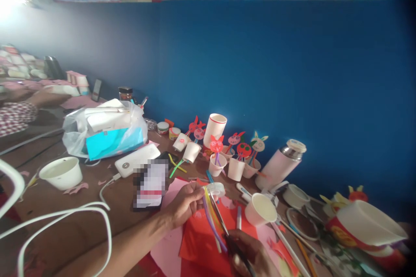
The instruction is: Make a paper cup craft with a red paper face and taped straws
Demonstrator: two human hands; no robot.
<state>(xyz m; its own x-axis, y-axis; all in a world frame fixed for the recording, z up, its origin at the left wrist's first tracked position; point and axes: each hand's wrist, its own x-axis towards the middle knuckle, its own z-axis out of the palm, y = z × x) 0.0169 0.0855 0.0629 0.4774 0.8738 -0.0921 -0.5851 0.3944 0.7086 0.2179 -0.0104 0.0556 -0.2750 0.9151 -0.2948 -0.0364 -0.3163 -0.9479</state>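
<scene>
My left hand (189,202) pinches the upper ends of several thin yellow and purple straws (212,216), which slant down to the right. Just beyond the fingertips is a roll of clear tape (216,189); whether the hand touches it I cannot tell. In my right hand (249,254) are scissors (222,224) with dark handles. Their blades run up alongside the straws, with the tips close to my left fingers. Under both hands lie red paper (198,242) and pink paper (165,242).
Paper cups with red paper faces (243,150) stand along the blue wall. A pink thermos (281,162), a white cup (261,210) and a red-white bucket (370,225) are to the right. Leftward are a phone (152,184), power bank (138,160), plastic bag (76,138), white cable (108,238) and another person's sleeve (17,117).
</scene>
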